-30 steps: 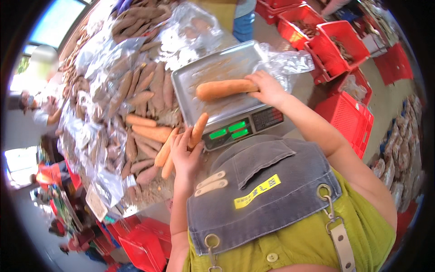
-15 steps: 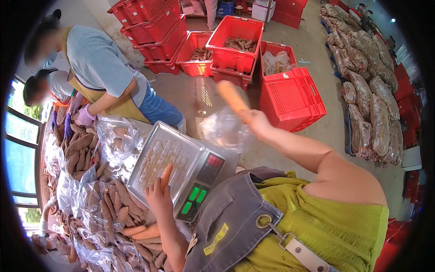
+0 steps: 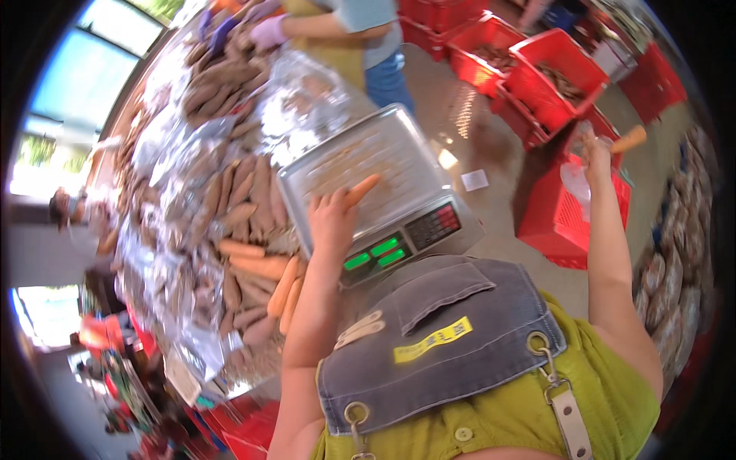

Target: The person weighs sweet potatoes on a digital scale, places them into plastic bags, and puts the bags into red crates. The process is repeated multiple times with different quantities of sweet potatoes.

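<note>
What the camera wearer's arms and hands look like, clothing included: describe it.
The left hand and right hand are ungloved, with no visible jewellery. The forearms are uncovered, without markings. A yellow-green top is worn beneath a grey apron.

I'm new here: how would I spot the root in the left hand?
Find the scale with green-lit displays. Over its metal tray, the left hand grips an orange root, tip pointing right. Its neighbours, the orange roots beside the scale, lie loose; this one is held.
</note>
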### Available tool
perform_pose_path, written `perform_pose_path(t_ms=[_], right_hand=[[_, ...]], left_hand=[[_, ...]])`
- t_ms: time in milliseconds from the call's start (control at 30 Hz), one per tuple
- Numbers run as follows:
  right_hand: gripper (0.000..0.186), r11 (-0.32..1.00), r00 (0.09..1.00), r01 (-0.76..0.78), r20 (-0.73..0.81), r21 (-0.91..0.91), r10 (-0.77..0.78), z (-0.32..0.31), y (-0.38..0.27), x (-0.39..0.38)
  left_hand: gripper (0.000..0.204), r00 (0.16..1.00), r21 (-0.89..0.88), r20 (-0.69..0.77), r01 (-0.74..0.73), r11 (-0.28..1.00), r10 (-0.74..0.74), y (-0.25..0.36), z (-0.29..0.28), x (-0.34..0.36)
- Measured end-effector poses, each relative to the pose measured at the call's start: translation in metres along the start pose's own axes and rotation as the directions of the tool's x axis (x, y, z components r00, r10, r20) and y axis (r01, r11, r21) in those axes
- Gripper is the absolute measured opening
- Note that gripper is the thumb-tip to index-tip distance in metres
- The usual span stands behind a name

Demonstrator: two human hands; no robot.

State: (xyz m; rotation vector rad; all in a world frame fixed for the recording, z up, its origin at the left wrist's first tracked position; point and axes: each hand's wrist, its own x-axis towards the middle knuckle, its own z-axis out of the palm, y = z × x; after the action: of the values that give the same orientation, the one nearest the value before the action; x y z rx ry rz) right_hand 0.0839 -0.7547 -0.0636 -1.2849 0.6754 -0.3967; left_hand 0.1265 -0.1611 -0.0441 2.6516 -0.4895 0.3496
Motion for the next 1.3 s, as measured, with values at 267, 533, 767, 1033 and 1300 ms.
perform_pose_path(t_ms=[267, 533, 767, 1033, 1300], right_hand=[[0.030, 0.810, 0.783, 0.496, 0.564, -0.312, -0.261, 0.198, 0.037, -0.153], [0.035, 0.713, 0.605, 0.660, 0.730, -0.236, -0.319, 0.243, 0.011, -0.193], [0.033, 0.770, 0.611, 0.561, 0.780, -0.304, -0.137, 0.265, 0.025, -0.227], [0.031, 0.836, 0.646, 0.485, 0.750, -0.256, -0.145, 0.262, 0.036, -0.240], [0.031, 0.752, 0.598, 0.607, 0.771, -0.256, -0.220, 0.232, 0.038, -0.224]], left_hand=[[0.016, 0.979, -0.048, -0.205, 0.011, 0.999, -0.020, 0.002, 0.015, 0.001], [0.038, 0.382, -0.601, -0.386, 0.587, 0.543, -0.840, -0.172, -0.049, -0.095], [0.097, 0.199, -0.011, -0.134, 0.979, 0.202, -0.971, -0.191, -0.056, -0.095], [0.061, 0.073, -0.274, -0.086, 0.957, 0.093, -0.994, -0.176, -0.034, -0.068], [0.047, -0.008, -0.463, -0.046, 0.886, 0.015, -0.999, -0.192, -0.026, -0.077]])
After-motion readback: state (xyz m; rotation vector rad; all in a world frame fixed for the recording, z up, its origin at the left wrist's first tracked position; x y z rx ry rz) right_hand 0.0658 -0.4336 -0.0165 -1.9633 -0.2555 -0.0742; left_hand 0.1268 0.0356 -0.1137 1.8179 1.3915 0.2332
